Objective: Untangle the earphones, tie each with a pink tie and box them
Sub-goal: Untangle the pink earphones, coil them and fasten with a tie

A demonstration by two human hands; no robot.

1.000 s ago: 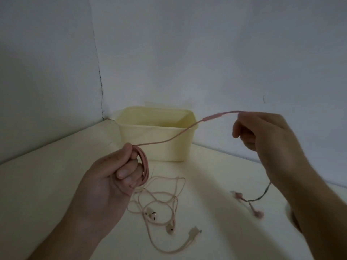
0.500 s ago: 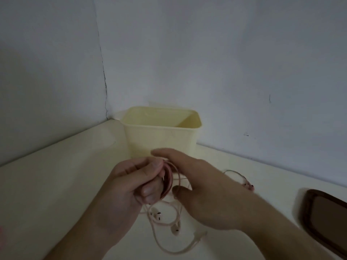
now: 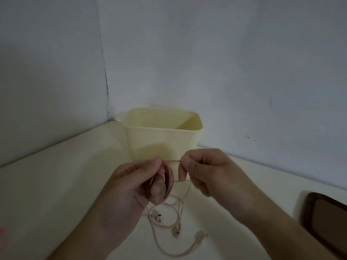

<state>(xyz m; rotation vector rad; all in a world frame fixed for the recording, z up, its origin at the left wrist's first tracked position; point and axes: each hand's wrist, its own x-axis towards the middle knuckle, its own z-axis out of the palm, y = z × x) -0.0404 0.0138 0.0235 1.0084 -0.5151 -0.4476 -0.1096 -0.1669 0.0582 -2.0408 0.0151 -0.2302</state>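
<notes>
Grey walls meet in a corner behind a pale tabletop (image 3: 47, 184). The left hand (image 3: 131, 186) reaches in from the lower left, palm turned inward, its fingers curled round a pink earphone coil (image 3: 168, 180) wound in several loops; this grip is grasping the coil, thumb pressed on top. The right hand (image 3: 204, 171) comes in from the lower right, its thumb and forefinger pinching the coil's free strand, which runs taut across the short gap to the left grip. Just beyond both grips stands the open cream box (image 3: 163, 139). Below and nearer than the grips a second pale earphone set (image 3: 169, 228) lies loose on the tabletop, buds and plug showing. Far right of the right grip sits a dark brown tray (image 3: 326, 220).
</notes>
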